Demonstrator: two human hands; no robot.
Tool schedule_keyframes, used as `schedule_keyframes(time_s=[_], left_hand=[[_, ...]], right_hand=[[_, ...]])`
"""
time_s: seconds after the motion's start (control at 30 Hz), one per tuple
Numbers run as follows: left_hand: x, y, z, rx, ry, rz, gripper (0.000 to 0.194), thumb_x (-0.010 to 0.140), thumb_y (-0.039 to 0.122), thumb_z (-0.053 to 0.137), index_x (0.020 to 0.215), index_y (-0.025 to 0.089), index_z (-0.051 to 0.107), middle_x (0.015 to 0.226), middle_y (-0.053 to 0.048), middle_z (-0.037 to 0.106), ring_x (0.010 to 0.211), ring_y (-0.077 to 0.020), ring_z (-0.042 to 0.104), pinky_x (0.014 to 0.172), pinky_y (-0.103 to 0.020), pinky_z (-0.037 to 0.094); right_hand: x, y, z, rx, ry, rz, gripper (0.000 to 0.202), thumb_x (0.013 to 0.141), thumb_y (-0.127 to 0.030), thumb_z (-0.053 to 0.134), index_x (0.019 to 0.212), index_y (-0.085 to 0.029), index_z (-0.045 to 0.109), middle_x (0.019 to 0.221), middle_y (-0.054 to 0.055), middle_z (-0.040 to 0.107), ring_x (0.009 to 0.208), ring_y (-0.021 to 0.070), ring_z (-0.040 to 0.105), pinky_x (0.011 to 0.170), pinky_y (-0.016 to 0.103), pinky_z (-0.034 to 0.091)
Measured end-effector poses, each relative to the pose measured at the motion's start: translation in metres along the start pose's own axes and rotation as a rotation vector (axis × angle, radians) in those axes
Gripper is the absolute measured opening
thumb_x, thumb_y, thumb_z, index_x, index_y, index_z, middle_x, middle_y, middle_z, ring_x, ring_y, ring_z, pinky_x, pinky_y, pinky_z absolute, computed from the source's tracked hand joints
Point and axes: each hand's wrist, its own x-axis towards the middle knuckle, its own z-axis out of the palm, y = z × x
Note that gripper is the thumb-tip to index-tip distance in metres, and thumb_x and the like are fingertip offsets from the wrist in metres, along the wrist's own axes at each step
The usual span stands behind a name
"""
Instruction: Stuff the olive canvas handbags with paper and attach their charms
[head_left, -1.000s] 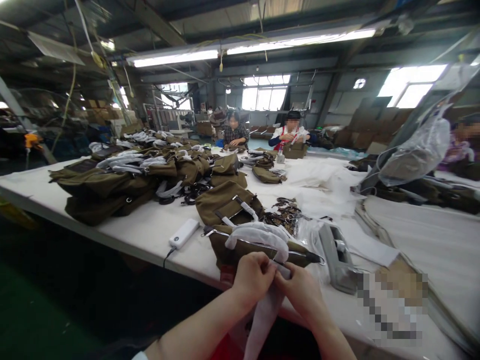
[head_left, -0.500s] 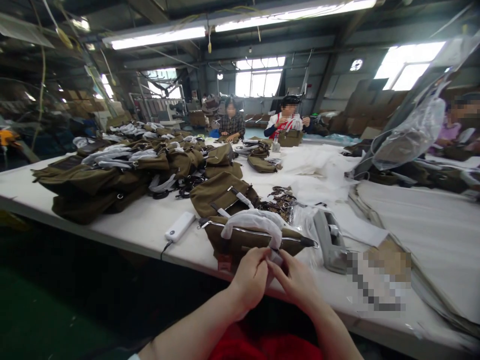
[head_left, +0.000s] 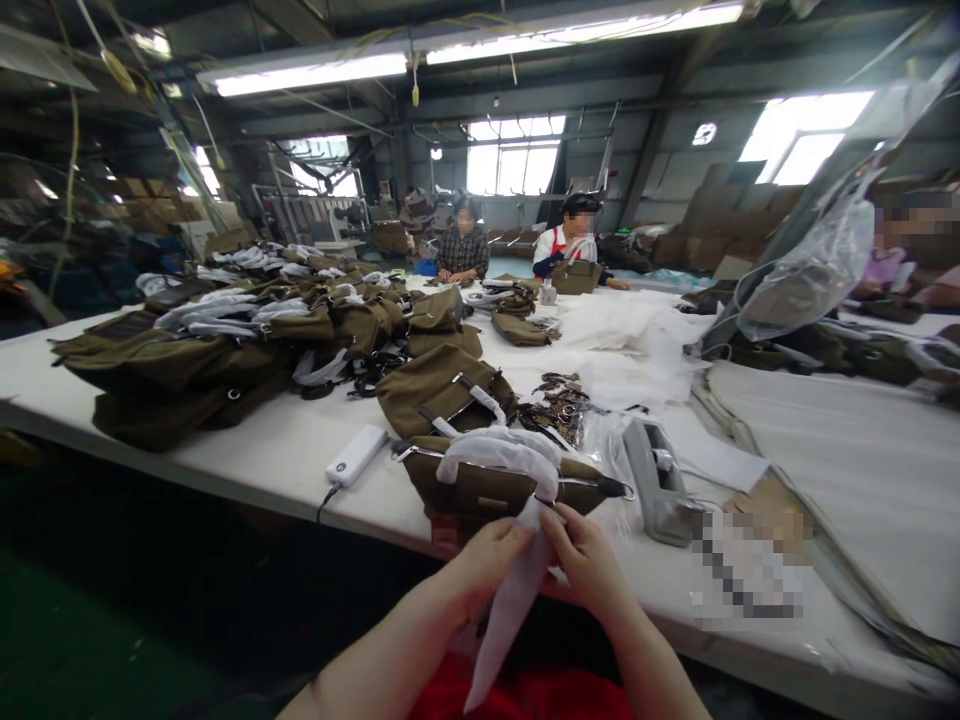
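A white strip (head_left: 510, 600) is being pinched between the fingers (head_left: 517, 540) of the left hand (head_left: 487, 565) and those of the right hand (head_left: 589, 560), both closed on it at the desk's (head_left: 300, 460) near edge. Its lower end is hanging down below the hands. Just beyond, an olive bag (head_left: 495, 485) is lying wrapped in white padding. A white power bank (head_left: 355, 456) is lying to the left, a grey tool (head_left: 656, 480) to the right. Bags (head_left: 225, 350) are being piled far left.

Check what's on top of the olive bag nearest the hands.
White wrapping lies draped over the olive bag, one end pinched between left hand and right hand. What the wrapping covers can't be seen.
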Motion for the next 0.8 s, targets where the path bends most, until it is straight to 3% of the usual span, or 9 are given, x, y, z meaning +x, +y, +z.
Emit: schedule_keyframes(time_s=[0.13,0.23,0.37,0.5,0.57,0.63,0.7,0.8], left_hand=[[0.008,-0.010,0.007,0.066,0.121,0.141,0.059,0.071,0.069,0.067,0.081,0.011,0.072,0.074,-0.008,0.069,0.064,-0.0163,0.057,0.062,-0.026,0.041],[0.008,-0.007,0.005,0.139,0.161,0.177,0.058,0.076,0.068,0.063,0.072,0.011,0.071,0.067,-0.007,0.067,0.059,-0.0143,0.053,0.057,-0.025,0.037],[0.009,-0.008,0.002,0.167,0.194,0.157,0.060,0.073,0.070,0.064,0.070,0.011,0.071,0.063,-0.007,0.066,0.054,-0.0133,0.050,0.053,-0.024,0.034],[0.011,-0.014,0.001,0.137,0.196,0.119,0.060,0.070,0.071,0.067,0.074,0.011,0.070,0.063,-0.008,0.067,0.055,-0.0147,0.054,0.052,-0.024,0.036],[0.013,-0.017,0.001,0.120,0.192,0.116,0.058,0.069,0.069,0.069,0.075,0.011,0.070,0.064,-0.008,0.068,0.058,-0.0159,0.057,0.053,-0.024,0.038],[0.015,-0.020,0.001,0.124,0.187,0.120,0.057,0.070,0.068,0.069,0.076,0.011,0.071,0.066,-0.008,0.068,0.061,-0.0166,0.059,0.054,-0.024,0.040],[0.016,-0.021,0.000,0.140,0.187,0.120,0.058,0.071,0.069,0.068,0.079,0.011,0.071,0.068,-0.008,0.069,0.061,-0.0163,0.059,0.055,-0.024,0.040],[0.015,-0.020,0.001,0.137,0.189,0.101,0.063,0.069,0.072,0.068,0.081,0.010,0.071,0.070,-0.010,0.070,0.060,-0.0156,0.058,0.054,-0.023,0.040]], right_hand=[[-0.002,-0.003,-0.005,-0.248,0.041,0.003,0.053,0.091,-0.064,0.040,0.066,-0.022,0.060,0.054,0.002,0.060,0.054,0.0181,0.057,0.051,0.027,0.039],[-0.008,-0.001,-0.026,-0.291,0.103,0.060,0.059,0.094,-0.064,0.033,0.064,-0.022,0.060,0.051,0.001,0.058,0.051,0.0174,0.057,0.055,0.028,0.039],[-0.009,0.024,-0.086,-0.284,0.415,0.110,0.055,0.092,-0.065,0.035,0.078,-0.021,0.064,0.059,0.002,0.062,0.055,0.0186,0.059,0.060,0.029,0.041],[0.001,0.070,-0.162,-0.572,0.752,0.229,0.048,0.089,-0.056,0.040,0.097,-0.017,0.068,0.090,0.014,0.070,0.085,0.0283,0.063,0.073,0.035,0.042],[0.006,0.090,-0.192,-0.633,0.750,0.282,0.049,0.086,-0.052,0.042,0.101,-0.014,0.069,0.101,0.020,0.069,0.097,0.0326,0.060,0.078,0.039,0.041],[0.012,0.106,-0.211,-0.612,0.671,0.306,0.047,0.083,-0.051,0.045,0.088,-0.014,0.073,0.096,0.020,0.071,0.096,0.0335,0.061,0.079,0.040,0.042],[0.019,0.119,-0.219,-0.554,0.596,0.318,0.043,0.080,-0.051,0.048,0.074,-0.017,0.073,0.083,0.016,0.073,0.088,0.0309,0.065,0.077,0.037,0.044],[0.030,0.136,-0.218,-0.459,0.553,0.334,0.041,0.075,-0.051,0.049,0.071,-0.019,0.074,0.078,0.010,0.075,0.082,0.0276,0.068,0.074,0.034,0.047]])
